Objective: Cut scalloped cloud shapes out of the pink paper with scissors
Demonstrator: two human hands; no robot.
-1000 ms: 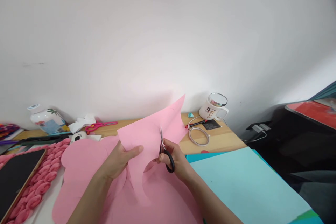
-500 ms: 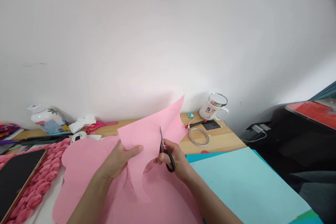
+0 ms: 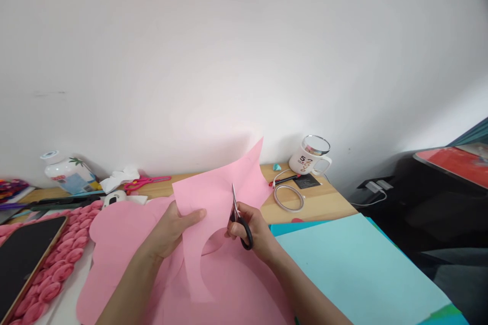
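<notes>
My left hand [image 3: 176,228] pinches the left side of a pink paper sheet [image 3: 206,193], thumb on the front and fingers behind it. My right hand [image 3: 249,228] grips black-handled scissors [image 3: 247,236] by the loops. Their blades point up and away, against the paper at the inner end of a curved cut. A narrow curved strip of the sheet hangs down below my left hand. Underneath lie more pink paper pieces [image 3: 114,244] with rounded, scalloped edges. Part of the lower blade is hidden by the paper and fingers.
Light blue paper sheets [image 3: 354,264] lie at the right. Behind are a white mug [image 3: 310,155], a coiled cable [image 3: 288,198] and pink scissors [image 3: 147,182]. A white bottle [image 3: 70,172] stands back left; a dark-screened tablet [image 3: 28,259] rests on a pink braided mat [image 3: 64,264].
The pink sheet has turned slightly, and its hanging strip has swung left and down, so the curved opening looks wider. Both hands have kept nearly the same place and grip.
</notes>
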